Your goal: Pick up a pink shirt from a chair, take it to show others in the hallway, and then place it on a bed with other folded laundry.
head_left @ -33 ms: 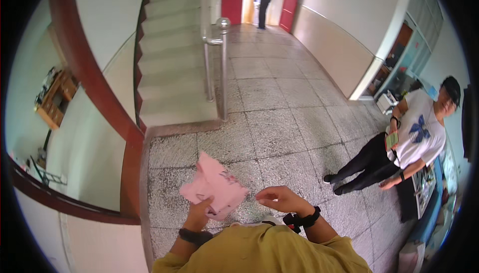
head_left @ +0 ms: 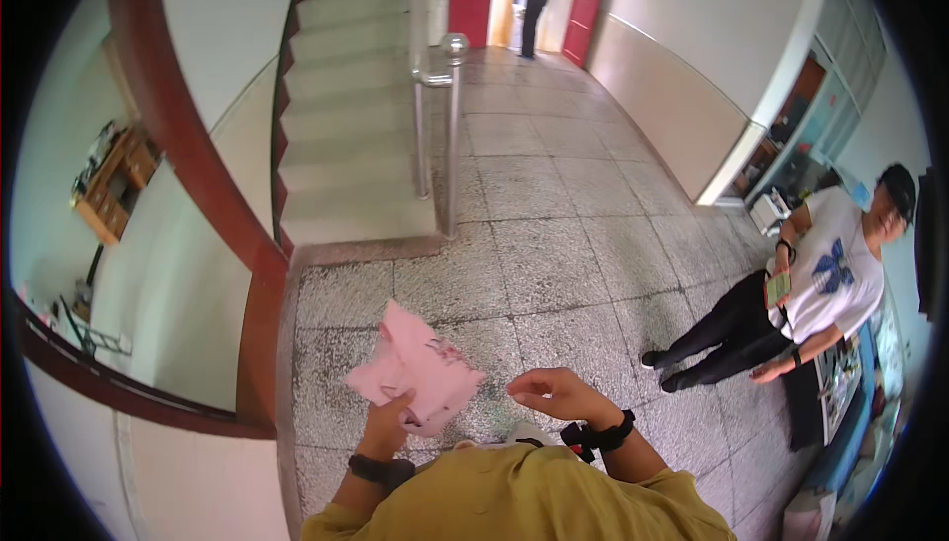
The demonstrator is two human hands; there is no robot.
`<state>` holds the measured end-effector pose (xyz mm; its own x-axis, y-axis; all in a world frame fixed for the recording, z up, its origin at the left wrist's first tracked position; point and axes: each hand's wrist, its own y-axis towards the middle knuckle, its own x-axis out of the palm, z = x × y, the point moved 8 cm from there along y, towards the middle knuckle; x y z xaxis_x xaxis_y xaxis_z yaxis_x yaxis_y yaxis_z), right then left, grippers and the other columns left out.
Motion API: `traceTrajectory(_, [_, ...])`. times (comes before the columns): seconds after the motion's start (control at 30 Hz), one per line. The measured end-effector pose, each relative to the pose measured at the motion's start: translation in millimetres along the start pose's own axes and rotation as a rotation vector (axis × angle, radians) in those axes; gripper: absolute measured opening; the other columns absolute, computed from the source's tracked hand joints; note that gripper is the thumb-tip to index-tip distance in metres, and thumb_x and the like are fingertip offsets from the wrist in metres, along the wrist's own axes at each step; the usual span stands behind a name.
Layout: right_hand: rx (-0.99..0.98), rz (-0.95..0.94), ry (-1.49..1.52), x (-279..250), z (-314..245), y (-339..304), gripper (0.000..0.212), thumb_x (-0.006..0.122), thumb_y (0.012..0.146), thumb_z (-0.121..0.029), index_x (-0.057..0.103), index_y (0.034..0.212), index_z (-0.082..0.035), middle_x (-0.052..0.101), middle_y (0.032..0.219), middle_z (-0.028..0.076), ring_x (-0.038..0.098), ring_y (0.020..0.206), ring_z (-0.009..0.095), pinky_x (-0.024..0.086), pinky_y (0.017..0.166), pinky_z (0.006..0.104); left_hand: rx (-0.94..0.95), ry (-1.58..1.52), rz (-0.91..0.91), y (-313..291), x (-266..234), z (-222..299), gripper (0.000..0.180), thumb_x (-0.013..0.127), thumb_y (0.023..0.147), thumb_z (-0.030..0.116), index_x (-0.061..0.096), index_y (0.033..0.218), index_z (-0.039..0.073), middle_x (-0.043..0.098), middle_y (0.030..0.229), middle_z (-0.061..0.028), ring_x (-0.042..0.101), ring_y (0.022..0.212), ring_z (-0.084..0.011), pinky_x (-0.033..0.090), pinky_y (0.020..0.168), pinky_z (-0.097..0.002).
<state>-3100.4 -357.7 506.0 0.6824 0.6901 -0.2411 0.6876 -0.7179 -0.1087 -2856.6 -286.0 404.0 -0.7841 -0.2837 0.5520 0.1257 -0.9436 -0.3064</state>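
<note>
My left hand [head_left: 388,420] is closed on the lower edge of a pink sheet [head_left: 420,368], its thumb lying over the front. Dark printed marks show on the sheet, and its upper corner sticks up; I cannot tell whether it is paper or cloth. To the right of it, apart from the sheet, hangs my right hand [head_left: 561,395]. Its fingers are loosely bent, with a gap to the thumb and nothing held. Dark bands circle both my wrists.
A person [head_left: 828,269] in a white T-shirt stands at the right, holding a phone [head_left: 778,289]. Stairs [head_left: 351,146] with a metal railing post [head_left: 455,146] rise ahead left. Another person [head_left: 534,7] is in the far doorway. A brown window frame [head_left: 259,343] borders the left.
My left hand and the pink sheet have shifted slightly left. My right hand stays nearly where it was, and the view has turned a little.
</note>
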Motion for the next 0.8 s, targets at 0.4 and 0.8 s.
traceTrajectory(0.4, [-0.079,-0.448,-0.166,130.8,-14.5,234.3,0.027,0.063,0.089,-0.019,0.061,0.112,-0.004,0.067,0.097,0.007,0.063,0.088,0.012,0.050,0.079,0.0267,0.302,-0.029,0.315,-3.7,-179.1,97.7,0.051,0.055,0.086,0.000,0.035,0.133,0.000,0.050,0.126,-0.0133,0.051,0.117,-0.0283,0.046,0.097,-0.0440])
traceTrajectory(0.8, [-0.136,-0.582,-0.178,173.7,-37.2,533.2,0.019,0.063,0.088,-0.010,0.063,0.105,-0.001,0.067,0.094,0.005,0.063,0.084,0.010,0.051,0.074,0.0246,0.391,-0.459,0.617,142.0,-299.2,248.7,0.046,0.060,0.085,0.004,0.044,0.129,0.003,0.056,0.120,-0.0092,0.055,0.112,-0.0240,0.047,0.093,-0.0372])
